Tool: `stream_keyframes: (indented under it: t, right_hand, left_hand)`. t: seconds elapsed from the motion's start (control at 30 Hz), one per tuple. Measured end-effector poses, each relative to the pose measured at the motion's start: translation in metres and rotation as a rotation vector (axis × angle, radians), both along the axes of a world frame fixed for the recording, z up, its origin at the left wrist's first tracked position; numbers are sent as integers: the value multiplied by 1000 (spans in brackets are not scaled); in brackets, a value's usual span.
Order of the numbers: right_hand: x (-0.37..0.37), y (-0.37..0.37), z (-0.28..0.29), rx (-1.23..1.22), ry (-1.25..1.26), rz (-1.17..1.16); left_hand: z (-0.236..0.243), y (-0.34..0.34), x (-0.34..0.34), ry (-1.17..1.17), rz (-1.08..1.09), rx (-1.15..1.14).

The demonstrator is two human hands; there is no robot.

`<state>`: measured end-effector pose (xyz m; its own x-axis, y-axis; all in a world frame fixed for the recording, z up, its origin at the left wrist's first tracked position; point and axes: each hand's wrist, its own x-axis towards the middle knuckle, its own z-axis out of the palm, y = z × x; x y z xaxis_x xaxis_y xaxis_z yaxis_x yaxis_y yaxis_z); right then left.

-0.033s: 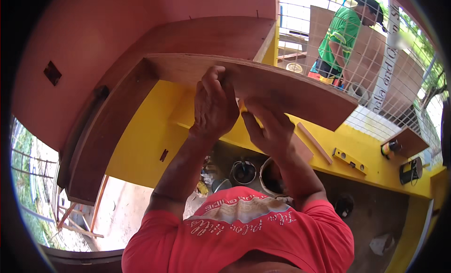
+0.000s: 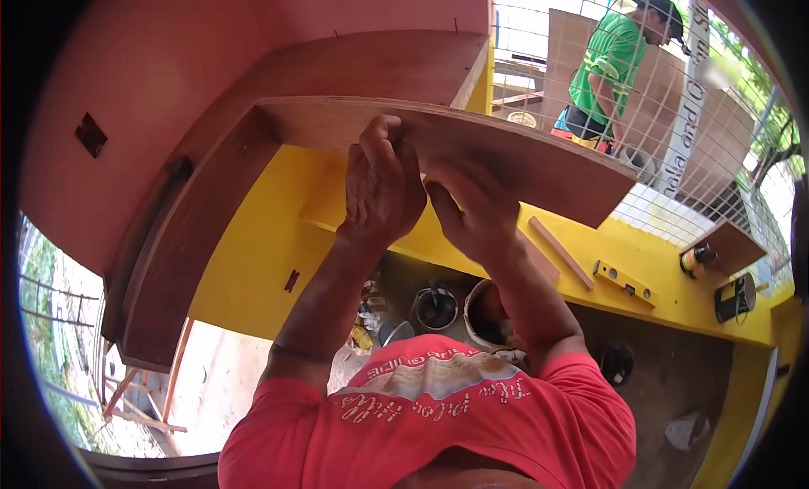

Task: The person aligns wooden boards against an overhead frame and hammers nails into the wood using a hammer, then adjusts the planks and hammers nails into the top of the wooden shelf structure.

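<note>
On the left I saw a long, dark-brown wooden panel; from its upper end, a thin, reddish-brown wooden board ran rightward at raised height, its face marked by darker patches, its upper edge paler. The bare left hand was at the board's middle, topmost finger crooked against the face, the others close together. Just beside it, the bare right hand had its fingers bunched toward the board; I couldn't tell whether they pinched anything. Since the earlier frame, the right hand had shifted upward and nearer the left, while the board had held its place. The board's left end met the panel; its right end stood free before the wire mesh. Below that end I had open room above the yellow ledge, where a narrow wooden strip and a yellow spirit level lay.
</note>
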<state>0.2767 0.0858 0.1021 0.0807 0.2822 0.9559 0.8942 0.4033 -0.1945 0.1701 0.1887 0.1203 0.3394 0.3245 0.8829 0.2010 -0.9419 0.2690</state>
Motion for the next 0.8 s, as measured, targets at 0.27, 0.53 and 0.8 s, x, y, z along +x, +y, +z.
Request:
stream_keyframes:
  t: [0.27, 0.53, 0.8]
  right_hand:
    - [-10, 29, 24, -77, -141, -57]
    - [-11, 41, 16, 59, -168, -171]
    - [-20, 40, 29, 94, -159, -232]
  left_hand:
    - [14, 8, -15, 55, -54, 270]
    - [32, 6, -23, 236, 63, 404]
    - [47, 2, -27, 332, 12, 239]
